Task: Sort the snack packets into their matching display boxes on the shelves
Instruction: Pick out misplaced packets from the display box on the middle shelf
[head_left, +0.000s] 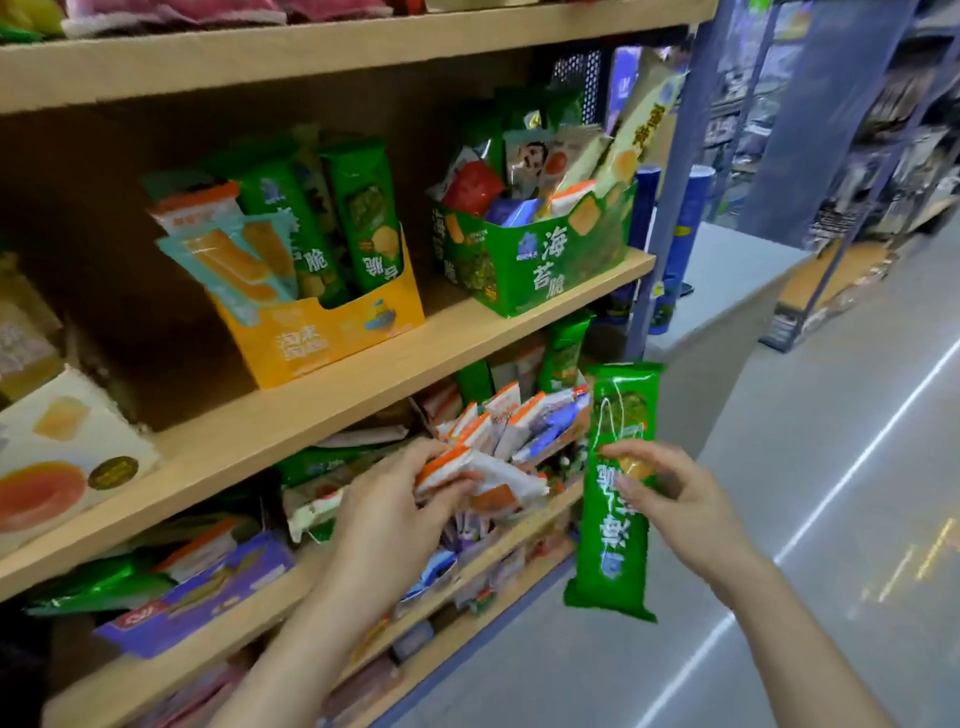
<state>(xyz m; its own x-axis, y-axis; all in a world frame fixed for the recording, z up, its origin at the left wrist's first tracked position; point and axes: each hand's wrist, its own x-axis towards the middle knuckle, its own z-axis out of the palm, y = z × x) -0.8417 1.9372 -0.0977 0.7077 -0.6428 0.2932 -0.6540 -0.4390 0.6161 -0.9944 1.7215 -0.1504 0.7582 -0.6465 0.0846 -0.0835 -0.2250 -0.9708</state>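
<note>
My right hand (680, 499) pinches a long green seaweed-cracker packet (613, 540), held upright in the aisle just right of the shelves. My left hand (395, 514) grips a bunch of white-and-orange packets (483, 478) at the mixed pile on the lower shelf. One shelf up stands a green display box (524, 270) stuffed with mixed packets. Left of it, an orange-yellow display box (322, 338) holds green packets (363, 208) and teal packets with orange sticks (234, 260).
Wooden shelf boards (363, 374) run diagonally from lower left to upper right. A purple box (197, 597) and green packets lie on the lower left shelf. A white box with a fruit picture (67, 452) stands at far left. The grey aisle floor (779, 519) lies to the right.
</note>
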